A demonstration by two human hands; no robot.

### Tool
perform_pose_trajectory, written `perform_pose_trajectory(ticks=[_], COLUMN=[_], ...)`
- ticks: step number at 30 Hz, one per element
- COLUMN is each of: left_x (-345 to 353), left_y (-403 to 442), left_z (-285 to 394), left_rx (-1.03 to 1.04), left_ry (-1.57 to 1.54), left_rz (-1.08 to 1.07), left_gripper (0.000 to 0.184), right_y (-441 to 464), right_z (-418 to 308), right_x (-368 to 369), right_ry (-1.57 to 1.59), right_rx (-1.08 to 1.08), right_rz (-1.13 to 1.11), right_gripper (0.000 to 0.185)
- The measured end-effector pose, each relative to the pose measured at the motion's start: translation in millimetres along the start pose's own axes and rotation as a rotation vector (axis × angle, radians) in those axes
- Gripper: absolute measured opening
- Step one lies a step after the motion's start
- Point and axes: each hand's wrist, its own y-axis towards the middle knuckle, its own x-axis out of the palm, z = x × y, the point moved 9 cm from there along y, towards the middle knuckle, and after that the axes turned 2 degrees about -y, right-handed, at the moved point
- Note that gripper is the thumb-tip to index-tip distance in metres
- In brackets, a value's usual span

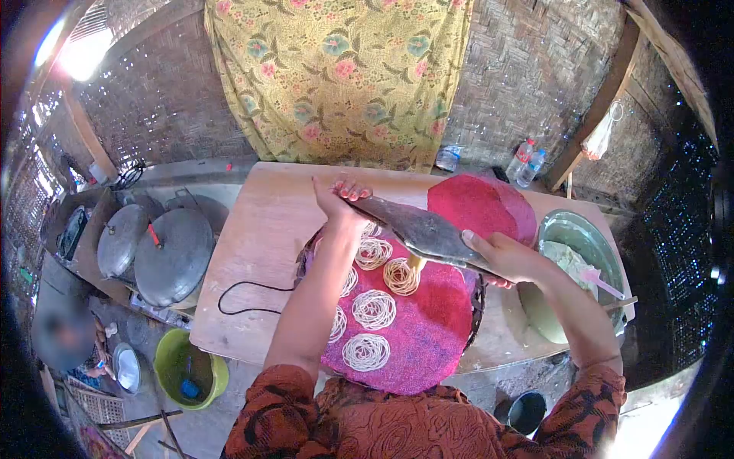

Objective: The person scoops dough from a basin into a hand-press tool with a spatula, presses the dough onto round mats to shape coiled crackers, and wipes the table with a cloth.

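Observation:
A dark, two-handled dough press (424,228) slants above the table, gripped at both ends. My left hand (344,199) is closed around its far left handle, and my right hand (501,258) closes on the near right one. Yellowish dough comes down from the middle of the press onto a coil of strands (401,277). Paler coils, such as one in the middle (374,309) and one near the front (365,352), lie on a round pink mat (424,356). My left forearm hides some coils on the left side.
On the wooden table (245,229), a red round mat (482,206) lies behind the press. A green bucket (552,222) holds pale dough and a pink-handled tool. Lidded pots (174,256) and a yellow-green basin (220,375) stand left; another person (69,336) is beyond.

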Motion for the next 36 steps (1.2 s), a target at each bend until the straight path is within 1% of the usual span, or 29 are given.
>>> perform_pose_trajectory(ticks=[3, 5, 6, 8, 9, 10, 11, 12, 13, 14, 15, 16, 18, 19, 20, 21, 22, 23, 24, 25, 26, 28, 29, 30, 32, 33, 34, 35, 36], left_x=[-8.7, -17.6, -28.1, -25.0, -23.2, -14.0, -2.4, 26.1, 57.1, 88.3, 133.1, 152.3, 94.0, 63.0, 39.0, 14.9, -8.8, 30.0, 68.7, 67.2, 60.7, 53.1, 48.7, 39.9, 23.4, 14.1, 8.4, 6.1, 8.0], left_y=[14.5, 18.0, 17.8, 6.4, 0.0, -8.3, -16.4, -27.7, -49.2, -83.7, -134.1, -172.0, -219.4, -246.0, -252.4, -259.0, -265.4, -286.7, -308.5, -305.2, -302.2, -296.4, -293.2, -289.1, -278.3, -271.3, -266.1, -260.9, -258.6], left_z=[-0.8, 14.3, 23.4, 37.9, 47.8, 58.1, 70.9, 84.1, 95.9, 100.2, 94.0, 96.5, 84.2, 77.9, 54.8, 31.4, 8.4, 13.8, 20.1, 8.6, -0.5, -15.1, -21.3, -23.7, -23.1, -23.7, -22.9, -22.5, -24.4], left_rx=[-0.014, 0.017, 0.039, 0.051, 0.061, 0.071, 0.088, 0.095, 0.105, 0.136, 0.204, 0.287, 0.167, 0.134, 0.129, 0.11, 0.083, 0.029, -0.031, 0.001, 0.041, 0.102, 0.113, 0.099, 0.037, -0.016, -0.072, -0.13, -0.184], left_ry=[-0.038, 0.03, 0.072, 0.065, 0.052, 0.022, 0.027, 0.064, 0.103, 0.11, 0.323, 0.543, 1.322, 1.684, 1.497, 1.304, 1.117, 1.303, 1.493, 1.507, 1.469, 1.425, 1.417, 1.418, 1.429, 1.425, 1.425, 1.426, 1.432], left_rz=[-0.017, -0.04, 0.027, 0.031, 0.034, -0.048, -0.051, -0.244, -0.431, -0.425, -0.449, -0.456, -0.529, -0.633, -0.69, -0.749, -0.81, -0.776, -0.756, -0.729, -0.699, -0.64, -0.628, -0.626, -0.655, -0.685, -0.724, -0.774, -0.825], left_gripper=[0.058, 0.059, 0.06, 0.062, 0.064, 0.061, 0.061, 0.061, 0.064, 0.064, 0.065, 0.07, 0.053, 0.051, 0.045, 0.041, 0.038, 0.036, 0.033, 0.033, 0.033, 0.033, 0.032, 0.032, 0.032, 0.032, 0.032, 0.032, 0.032], right_y=[24.4, 46.5, 54.3, 62.0, 61.4, 52.5, 41.5, 27.9, 15.3, 2.5, -19.2, -38.8, -63.3, -94.4, -91.9, -112.9, -115.6, -118.6, -112.6, -102.8, -79.2, -27.5, -23.6, -23.5, -72.1, -120.3, -160.7, -200.7, -218.0], right_z=[6.9, 12.2, 15.3, 9.6, 7.1, -3.6, -16.0, -25.5, -34.4, -43.5, -56.0, -68.3, -82.6, -116.8, -111.5, -128.9, -128.9, -130.1, -133.0, -132.2, -124.0, -110.6, -113.5, -119.1, -162.6, -189.8, -203.2, -215.4, -219.0], right_x=[3.7, 19.1, 27.9, 47.4, 47.2, 49.1, 49.6, 46.0, 42.3, 38.1, 32.1, 27.7, 26.6, 29.0, 36.2, 49.7, 66.2, 77.7, 83.8, 86.4, 86.4, 101.0, 114.7, 111.3, 106.3, 104.8, 111.4, 117.9, 119.1], right_ry=[-0.029, 0.029, 0.032, 0.144, 0.142, 0.182, 0.219, 0.24, 0.346, 0.446, 0.366, 0.277, 0.098, -0.013, -0.213, -0.417, -0.48, -0.672, -0.559, -0.445, -0.453, -0.465, -0.471, -0.231, -0.228, -0.26, -0.287, -0.313, -0.324], right_rx=[0.0, -0.073, -0.078, -0.121, -0.134, -0.171, -0.209, -0.192, -0.232, -0.272, -0.355, -0.45, -0.602, -0.694, -0.674, -0.756, -0.894, -0.958, -0.998, -1.02, -1.046, -1.157, -1.169, -1.157, -1.389, -1.569, -1.691, -1.814, -1.839], right_rz=[0.043, 0.066, 0.067, -0.01, -0.015, -0.077, -0.141, -0.225, -0.257, -0.296, -0.332, -0.38, -0.296, -0.129, 0.036, 0.155, 0.215, 0.293, 0.243, 0.191, 0.173, -0.041, -0.045, 0.051, 0.151, 0.245, 0.224, 0.198, 0.137], right_gripper=[0.072, 0.071, 0.071, 0.069, 0.069, 0.068, 0.068, 0.066, 0.065, 0.064, 0.065, 0.065, 0.069, 0.066, 0.059, 0.053, 0.044, 0.041, 0.042, 0.045, 0.045, 0.052, 0.052, 0.052, 0.043, 0.041, 0.047, 0.057, 0.063])
